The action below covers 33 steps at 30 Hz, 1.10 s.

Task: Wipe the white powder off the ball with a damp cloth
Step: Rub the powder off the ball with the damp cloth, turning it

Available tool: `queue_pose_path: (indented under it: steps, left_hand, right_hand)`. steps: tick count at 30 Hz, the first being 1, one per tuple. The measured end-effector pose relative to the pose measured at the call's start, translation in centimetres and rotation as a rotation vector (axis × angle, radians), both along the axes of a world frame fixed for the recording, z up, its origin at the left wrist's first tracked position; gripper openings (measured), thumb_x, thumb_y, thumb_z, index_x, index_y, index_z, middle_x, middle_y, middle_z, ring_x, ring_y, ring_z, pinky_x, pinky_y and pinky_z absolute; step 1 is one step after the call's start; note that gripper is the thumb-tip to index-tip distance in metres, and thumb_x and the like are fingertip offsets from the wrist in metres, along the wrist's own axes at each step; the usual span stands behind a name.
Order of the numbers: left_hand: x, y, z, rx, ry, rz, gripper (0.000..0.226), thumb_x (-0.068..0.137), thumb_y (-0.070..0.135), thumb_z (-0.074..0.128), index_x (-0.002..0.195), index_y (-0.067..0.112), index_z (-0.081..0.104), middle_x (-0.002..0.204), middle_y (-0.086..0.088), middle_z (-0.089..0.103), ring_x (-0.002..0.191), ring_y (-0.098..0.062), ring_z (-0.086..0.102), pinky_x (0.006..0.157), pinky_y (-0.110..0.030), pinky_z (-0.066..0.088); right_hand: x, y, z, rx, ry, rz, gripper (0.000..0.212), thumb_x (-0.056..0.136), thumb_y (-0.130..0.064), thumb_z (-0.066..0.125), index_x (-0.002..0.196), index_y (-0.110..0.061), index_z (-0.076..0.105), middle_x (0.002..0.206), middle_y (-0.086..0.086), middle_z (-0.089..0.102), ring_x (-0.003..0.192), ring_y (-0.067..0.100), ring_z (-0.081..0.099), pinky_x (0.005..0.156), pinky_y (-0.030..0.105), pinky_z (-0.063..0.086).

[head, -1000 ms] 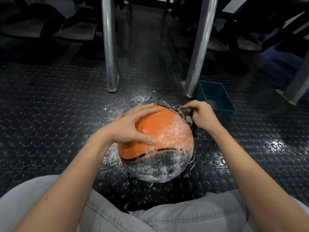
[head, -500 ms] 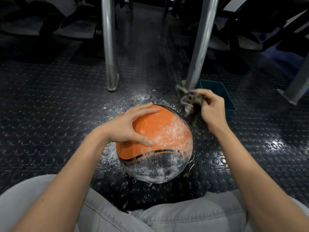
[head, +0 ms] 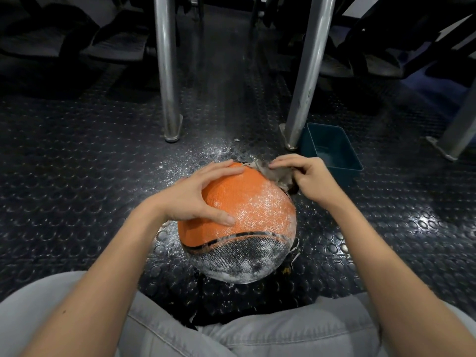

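Observation:
An orange and black ball [head: 247, 217] sits on the dark studded floor between my knees. White powder coats its right side and most of its lower black panel. My left hand [head: 198, 194] lies spread over the ball's upper left, thumb toward me. My right hand [head: 306, 176] grips a crumpled grey cloth [head: 277, 173] and holds it against the ball's far upper right edge.
A dark teal tub [head: 332, 150] with a little water stands just right of the ball, next to a slanted metal leg [head: 304, 81]. Another metal leg [head: 167, 73] rises at the back left. Spilled powder [head: 206, 155] dusts the floor behind the ball.
My right hand lifted the cloth off the ball toward the tub, then brought it back down onto the ball's far upper right. My left hand stayed on the ball.

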<state>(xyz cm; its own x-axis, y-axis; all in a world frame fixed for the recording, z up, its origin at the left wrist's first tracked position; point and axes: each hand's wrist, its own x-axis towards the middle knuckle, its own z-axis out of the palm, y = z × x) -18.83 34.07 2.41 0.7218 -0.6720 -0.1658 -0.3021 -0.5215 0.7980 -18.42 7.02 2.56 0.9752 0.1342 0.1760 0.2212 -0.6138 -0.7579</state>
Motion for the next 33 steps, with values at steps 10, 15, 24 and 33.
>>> queue_pose_path:
  steps: [10,15,24,33]
  left_hand:
    - [-0.4,-0.4,0.0,0.063,-0.059,0.104,0.087,0.045,0.079,0.063,0.121,0.079,0.02,0.129,0.056,0.006,0.14,-0.006,0.015,0.114,-0.06,0.012]
    - [-0.7,-0.6,0.0,0.123,-0.086,0.197,0.085,0.043,0.084,0.053,0.119,0.078,0.016,0.144,0.038,0.013,0.141,-0.012,0.018,0.114,-0.058,0.001]
    - [-1.8,-3.1,0.0,0.324,-0.198,0.474,0.094,0.059,0.095,0.032,0.141,0.056,0.008,0.154,0.014,0.013,0.14,-0.027,0.021,0.111,-0.055,0.009]
    - [-2.5,-0.9,1.1,0.222,-0.306,0.773,0.053,0.086,0.069,0.039,0.108,0.027,0.064,0.101,0.001,0.061,0.105,-0.027,0.058,0.087,-0.039,0.044]
  right_hand:
    - [-1.0,0.3,2.8,-0.048,-0.395,-0.294,0.048,0.081,0.018,0.04,0.102,-0.014,0.07,0.101,-0.001,0.059,0.097,0.008,0.053,0.088,0.007,0.038]
    - [-1.5,0.7,1.0,-0.424,-0.093,-0.085,0.056,0.08,0.017,0.038,0.105,-0.021,0.071,0.106,0.003,0.059,0.105,0.022,0.052,0.097,0.033,0.041]
    - [-2.3,0.3,4.9,-0.266,-0.414,-0.434,0.043,0.084,0.004,0.043,0.118,-0.013,0.065,0.103,0.013,0.059,0.101,0.032,0.055,0.093,0.038,0.042]
    - [-4.9,4.0,3.4,-0.341,-0.446,-0.38,0.028,0.087,-0.005,0.058,0.112,-0.013,0.069,0.088,0.001,0.052,0.088,0.025,0.054,0.076,0.027,0.037]
